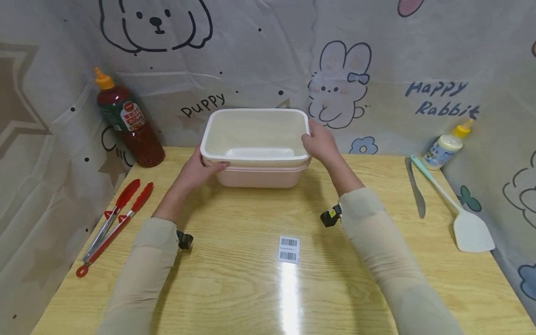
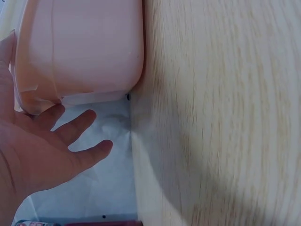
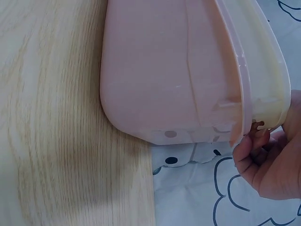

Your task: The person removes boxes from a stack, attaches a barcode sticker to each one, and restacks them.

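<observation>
Head: cream tub (image 1: 255, 135) nested in pink tub (image 1: 259, 178), far middle of worktop (image 1: 234, 270); my left hand (image 1: 197, 171) and right hand (image 1: 321, 140) at either end. Left wrist: fingers (image 2: 77, 128), mostly hidden above, spread, touching pink tub. Right wrist: curled fingers pinch cream tub's rim.

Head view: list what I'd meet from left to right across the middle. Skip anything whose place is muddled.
Red-tipped tongs → left hand → stacked containers → right hand → knife → spatula.
</observation>
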A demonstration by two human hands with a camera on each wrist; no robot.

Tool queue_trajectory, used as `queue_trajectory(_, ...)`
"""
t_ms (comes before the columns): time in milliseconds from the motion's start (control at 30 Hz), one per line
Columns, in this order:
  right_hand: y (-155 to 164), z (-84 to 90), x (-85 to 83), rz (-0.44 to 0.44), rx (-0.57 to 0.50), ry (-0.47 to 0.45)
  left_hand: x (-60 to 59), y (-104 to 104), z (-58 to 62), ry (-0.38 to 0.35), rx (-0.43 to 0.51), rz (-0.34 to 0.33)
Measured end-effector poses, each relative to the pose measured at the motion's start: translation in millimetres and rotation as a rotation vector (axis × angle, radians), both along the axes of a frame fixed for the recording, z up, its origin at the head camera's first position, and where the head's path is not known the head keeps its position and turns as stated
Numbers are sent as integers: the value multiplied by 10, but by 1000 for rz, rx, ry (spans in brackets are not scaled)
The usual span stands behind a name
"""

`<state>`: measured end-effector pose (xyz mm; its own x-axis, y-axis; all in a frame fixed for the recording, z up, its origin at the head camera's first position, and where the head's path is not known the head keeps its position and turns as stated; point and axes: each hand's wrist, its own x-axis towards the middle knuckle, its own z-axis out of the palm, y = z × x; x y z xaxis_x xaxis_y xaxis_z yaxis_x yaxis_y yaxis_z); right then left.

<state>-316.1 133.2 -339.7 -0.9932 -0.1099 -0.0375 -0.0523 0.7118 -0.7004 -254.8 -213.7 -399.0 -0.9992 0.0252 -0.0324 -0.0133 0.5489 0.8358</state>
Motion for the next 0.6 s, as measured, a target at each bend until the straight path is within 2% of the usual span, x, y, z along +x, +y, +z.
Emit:
queue_trajectory(267, -46, 64, -17, -40, -29, 12, 16, 18, -4, -22, 68, -5)
queue_trajectory(500, -50, 258, -3, -51, -85, 19, -1, 17, 15, -5, 98, -45)
queue_trajectory(600, -46, 340, -7, -53, -86, 53, -4, 15, 16, -4, 102, -52)
